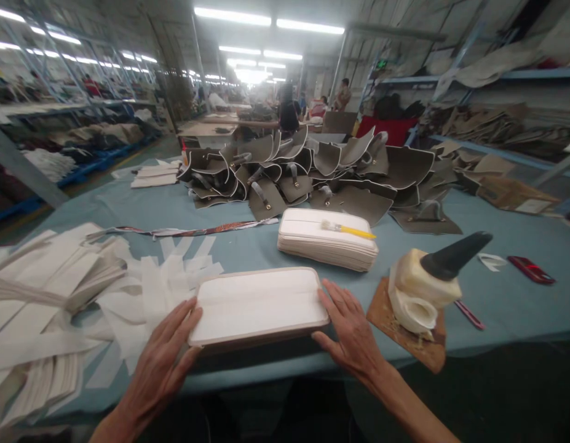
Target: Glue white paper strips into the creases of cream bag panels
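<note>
A stack of long white panels [261, 304] with rounded corners and beige edging is in front of me, near the table's front edge. My left hand [167, 344] clasps its left end, fingers straight along the side. At the right end, my right hand [349, 326] presses with its fingers while the thumb lies at the front corner. The stack is held between both hands; whether its underside rests on the table cannot be seen. Just behind it sits a second stack of similar panels [328, 249], with a yellow-handled brush [356, 231] lying on top.
Right of my hand, a cream glue container [416, 289] with a black spout stands on a brown board [381, 314]. A red phone [531, 269] and a pink cutter [470, 315] lie farther right. White strips [160, 283] cover the left side; grey bag pieces [353, 200] are heaped behind.
</note>
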`<state>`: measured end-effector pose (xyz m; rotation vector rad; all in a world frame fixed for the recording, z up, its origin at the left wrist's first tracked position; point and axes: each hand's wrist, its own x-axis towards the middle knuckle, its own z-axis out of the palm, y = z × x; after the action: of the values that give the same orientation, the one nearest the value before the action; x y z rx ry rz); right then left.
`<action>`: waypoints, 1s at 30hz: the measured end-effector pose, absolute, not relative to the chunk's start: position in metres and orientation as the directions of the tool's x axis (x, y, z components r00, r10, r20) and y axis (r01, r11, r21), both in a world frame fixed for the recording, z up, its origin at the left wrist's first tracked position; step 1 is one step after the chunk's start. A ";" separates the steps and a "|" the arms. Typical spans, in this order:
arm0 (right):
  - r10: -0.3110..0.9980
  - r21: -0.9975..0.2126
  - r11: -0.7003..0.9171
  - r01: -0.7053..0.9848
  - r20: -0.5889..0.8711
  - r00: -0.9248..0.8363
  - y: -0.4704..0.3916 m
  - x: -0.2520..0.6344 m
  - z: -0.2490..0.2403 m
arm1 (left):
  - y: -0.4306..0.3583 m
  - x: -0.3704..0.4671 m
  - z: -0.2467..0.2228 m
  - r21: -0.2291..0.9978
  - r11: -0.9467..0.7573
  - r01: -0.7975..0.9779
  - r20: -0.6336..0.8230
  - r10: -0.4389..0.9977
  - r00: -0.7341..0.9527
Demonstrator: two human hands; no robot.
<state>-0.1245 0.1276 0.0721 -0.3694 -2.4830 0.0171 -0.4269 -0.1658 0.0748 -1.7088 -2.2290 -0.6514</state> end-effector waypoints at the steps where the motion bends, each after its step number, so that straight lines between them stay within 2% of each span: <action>1: 0.269 -0.108 0.961 0.257 0.591 -0.761 0.125 -0.126 0.077 | -0.166 -0.426 0.080 0.195 0.211 0.958 0.457 0.844 -0.280; 7: 0.233 -0.220 0.968 0.120 0.620 -0.749 0.097 -0.157 0.117 | -0.138 -0.424 0.120 0.159 0.229 0.960 0.486 0.828 -0.278; 11: 0.261 -0.312 0.947 0.076 0.614 -0.745 0.093 -0.204 0.136 | -0.088 -0.423 0.136 0.123 0.218 0.968 0.406 0.879 -0.250; 14: 0.291 -0.333 0.935 0.124 0.517 -0.805 0.100 -0.243 0.138 | -0.051 -0.425 0.134 0.091 0.143 0.986 0.314 0.935 -0.165; 18: 0.276 -0.341 0.927 0.155 0.342 -0.898 0.112 -0.270 0.130 | -0.031 -0.430 0.120 0.092 0.151 0.984 0.263 0.950 -0.170; 26: 0.168 -0.323 0.943 0.077 0.264 -0.950 0.124 -0.263 0.122 | -0.042 -0.443 0.114 0.136 0.129 0.982 0.206 0.966 -0.156; 30: 0.186 -0.342 0.934 0.107 0.207 -0.961 0.123 -0.266 0.122 | -0.049 -0.455 0.112 0.151 0.135 0.979 0.212 0.963 -0.166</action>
<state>-0.2655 0.1234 0.1222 -0.2190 -2.8541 0.4854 -0.4550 -0.0494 0.1117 -1.9868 -2.3187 -0.3925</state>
